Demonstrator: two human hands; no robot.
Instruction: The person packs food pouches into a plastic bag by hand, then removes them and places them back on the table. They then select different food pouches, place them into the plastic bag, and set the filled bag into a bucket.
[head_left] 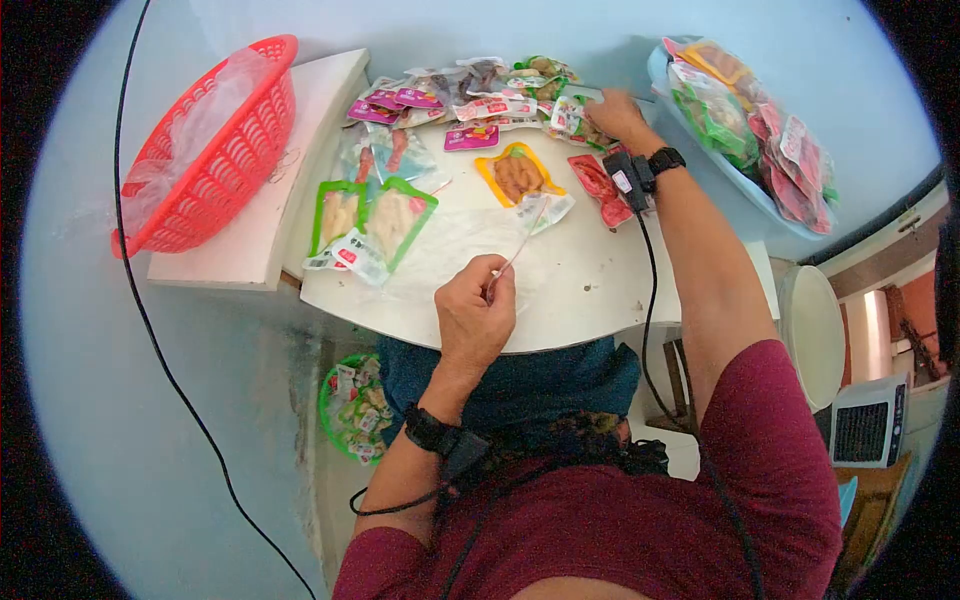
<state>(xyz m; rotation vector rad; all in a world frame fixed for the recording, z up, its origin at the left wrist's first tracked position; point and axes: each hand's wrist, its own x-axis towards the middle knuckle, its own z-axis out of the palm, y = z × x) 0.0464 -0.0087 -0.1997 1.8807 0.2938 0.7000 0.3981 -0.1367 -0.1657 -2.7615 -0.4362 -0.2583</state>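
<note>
- No wording is readable.
- The purple labels (471, 137) carry lettering too small to read.
- Red print on the green-edged packets (360, 257) is blurred.
- The black wrist box (627, 180) has a white sticker (622, 181), illegible.

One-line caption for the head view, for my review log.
Left hand pinching a thin strip over a white table, right hand at the food packets, red basket at left.
</note>
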